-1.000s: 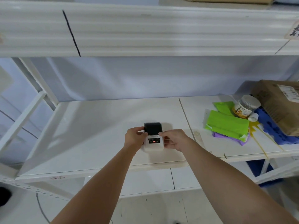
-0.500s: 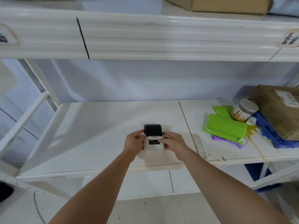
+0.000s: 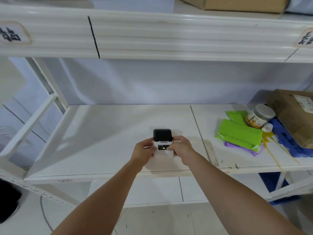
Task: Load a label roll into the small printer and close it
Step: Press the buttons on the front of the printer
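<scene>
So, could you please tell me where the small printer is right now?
In the head view, the small printer sits on the white shelf, centre frame, held between the left hand and right hand, left of the green packets.

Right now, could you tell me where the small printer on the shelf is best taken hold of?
Grip the small printer by its flat left and right sides, low on the white body, coming from the shelf's front edge. The dark lid stands open behind, so leave it free.
</scene>
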